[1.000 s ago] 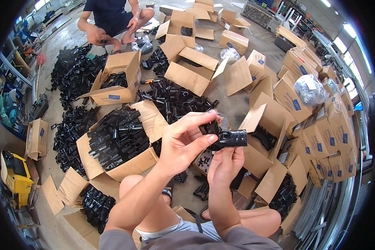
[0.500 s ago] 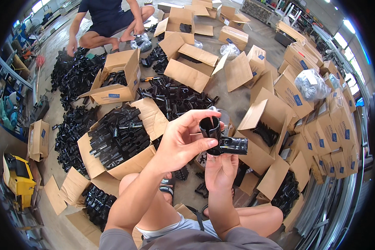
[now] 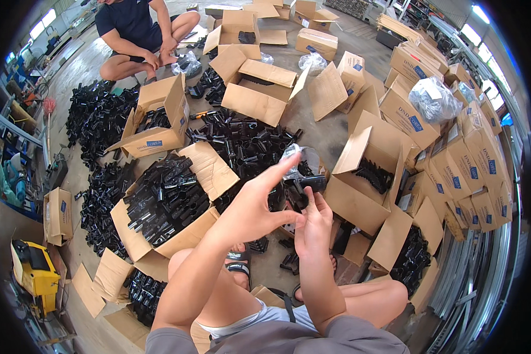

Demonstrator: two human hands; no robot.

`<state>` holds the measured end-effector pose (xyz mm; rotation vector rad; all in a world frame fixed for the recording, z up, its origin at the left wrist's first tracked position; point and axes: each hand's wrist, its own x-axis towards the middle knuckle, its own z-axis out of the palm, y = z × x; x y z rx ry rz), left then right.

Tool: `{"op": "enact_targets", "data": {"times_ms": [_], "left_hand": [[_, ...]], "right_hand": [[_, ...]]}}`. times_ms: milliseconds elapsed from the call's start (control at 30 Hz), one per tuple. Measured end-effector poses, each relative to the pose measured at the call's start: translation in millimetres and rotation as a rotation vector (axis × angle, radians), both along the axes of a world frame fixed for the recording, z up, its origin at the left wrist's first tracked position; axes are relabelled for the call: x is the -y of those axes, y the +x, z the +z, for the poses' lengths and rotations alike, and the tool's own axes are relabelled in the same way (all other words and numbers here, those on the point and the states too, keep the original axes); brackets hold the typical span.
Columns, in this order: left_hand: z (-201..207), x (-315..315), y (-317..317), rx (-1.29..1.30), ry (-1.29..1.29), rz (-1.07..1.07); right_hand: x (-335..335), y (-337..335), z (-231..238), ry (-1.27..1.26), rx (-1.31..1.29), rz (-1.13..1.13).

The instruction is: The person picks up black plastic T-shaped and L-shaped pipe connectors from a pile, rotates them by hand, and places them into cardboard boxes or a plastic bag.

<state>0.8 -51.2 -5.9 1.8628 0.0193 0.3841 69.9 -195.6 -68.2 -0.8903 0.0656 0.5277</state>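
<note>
My right hand [image 3: 314,227] grips a glossy black tubular fitting [image 3: 314,183] from below, its fingers up against the piece. It looks like a pipe connector with a short side branch, held in front of my chest. My left hand [image 3: 259,197] is open beside it, index finger stretched up and thumb apart, forming a wide C on the fitting's left side. Whether the left fingertips touch the fitting is hard to tell. Behind it lies a heap of similar black fittings [image 3: 242,138], and a clear plastic bag or wrap [image 3: 293,162] shows just beyond my left fingertips.
An open carton [image 3: 177,239] full of black fittings stands at my left, another open carton [image 3: 357,197] at my right. Sealed cartons [image 3: 469,171] are stacked far right above metal profiles [image 3: 469,295]. A co-worker [image 3: 137,35] sits cross-legged at the far left. A yellow machine [image 3: 38,274] stands left.
My left hand has let go of the fitting and spread its fingers. The fitting, now in my right hand, has turned and risen slightly. The co-worker has drawn a hand back from the pile.
</note>
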Motion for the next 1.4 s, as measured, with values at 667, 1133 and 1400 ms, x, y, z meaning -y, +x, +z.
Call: {"op": "enact_targets", "data": {"times_ms": [667, 1133, 1400], "left_hand": [[-20, 1, 16, -0.378, -1.031, 0.047], [-19, -7, 13, -0.354, -1.086, -0.024], [-21, -10, 8, -0.256, -1.105, 0.188]], "right_hand": [[-1, 27, 12, -0.121, 0.379, 0.131], [0, 51, 8, -0.303, 0.665, 0.039], [10, 78, -29, -0.424, 0.469, -0.072]]}}
